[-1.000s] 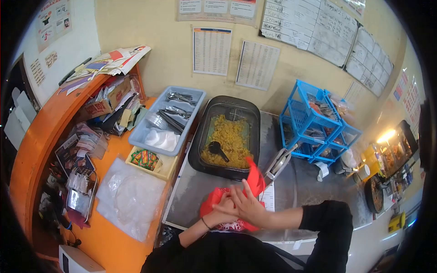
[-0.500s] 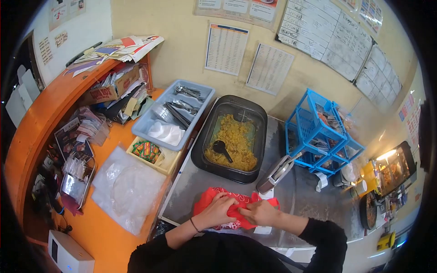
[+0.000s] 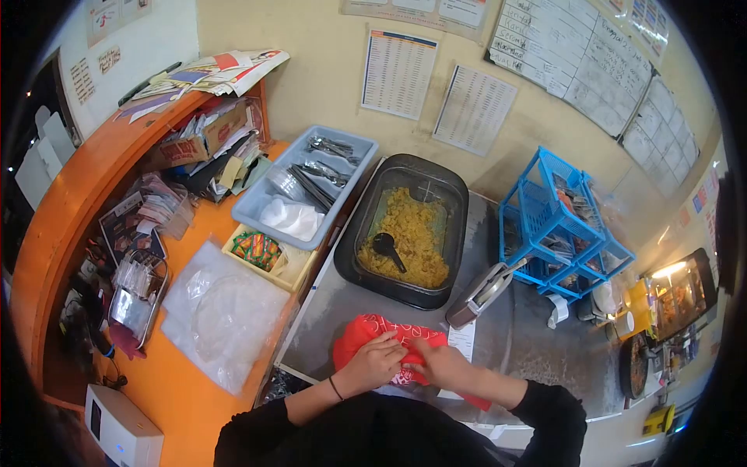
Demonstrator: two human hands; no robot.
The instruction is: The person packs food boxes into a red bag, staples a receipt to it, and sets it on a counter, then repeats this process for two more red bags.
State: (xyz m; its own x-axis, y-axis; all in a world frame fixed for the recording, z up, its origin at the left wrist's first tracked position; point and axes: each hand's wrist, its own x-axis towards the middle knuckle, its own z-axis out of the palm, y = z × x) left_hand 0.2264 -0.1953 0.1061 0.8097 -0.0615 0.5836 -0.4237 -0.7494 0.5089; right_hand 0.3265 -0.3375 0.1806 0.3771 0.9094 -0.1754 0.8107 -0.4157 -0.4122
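Observation:
A red plastic bag point(image 3: 359, 330) with white lettering lies bunched on the metal counter, close to my body. My left hand point(image 3: 377, 361) presses on its middle, fingers curled together on the plastic. From the other side my right hand point(image 3: 440, 363) pinches the bag, its fingertips close to the left ones. A red corner of plastic hangs out below my right wrist. What the bag contains is hidden. Just beyond my right hand, a strip of white printed paper point(image 3: 461, 341) lies under a tape dispenser point(image 3: 476, 302).
Behind the bag stands a black pan point(image 3: 342, 265) of yellow rice with a black ladle point(image 3: 387, 251). Left of it are a blue-grey cutlery tray point(image 3: 247, 219), a box of sachets point(image 3: 257, 251) and clear plastic sheets point(image 3: 222, 315). Blue baskets point(image 3: 556, 210) stand at right.
My right hand has drawn the bag's right-hand part in and down towards my body. The plastic that stuck out past it now trails below the wrist. My left hand stays on the bag.

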